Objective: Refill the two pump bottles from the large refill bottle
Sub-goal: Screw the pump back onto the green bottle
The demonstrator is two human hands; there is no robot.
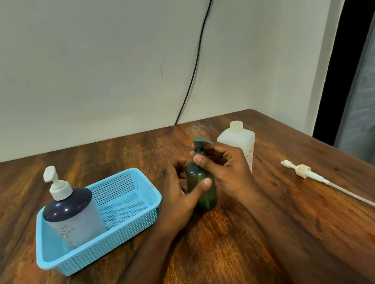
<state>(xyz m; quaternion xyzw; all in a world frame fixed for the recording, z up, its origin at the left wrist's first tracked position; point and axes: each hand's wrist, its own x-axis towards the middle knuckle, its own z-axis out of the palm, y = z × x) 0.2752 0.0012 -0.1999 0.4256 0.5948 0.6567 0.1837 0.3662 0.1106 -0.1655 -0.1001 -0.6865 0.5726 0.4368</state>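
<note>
A small green pump bottle [203, 193] stands upright on the wooden table [225, 247] in the middle. My left hand [179, 194] grips its body, thumb across the front. My right hand [225, 165] pinches the green pump collar at the bottle's neck. Just behind my right hand stands the large translucent refill bottle [237, 138], its mouth uncapped. A second pump bottle [71, 212], dark-topped with a white pump, stands in the left end of a blue basket [131, 226].
A loose white pump head with a long dip tube [323, 180] lies on the table at the right. The table's right edge runs close beyond it. A black cable [196, 67] hangs down the wall behind.
</note>
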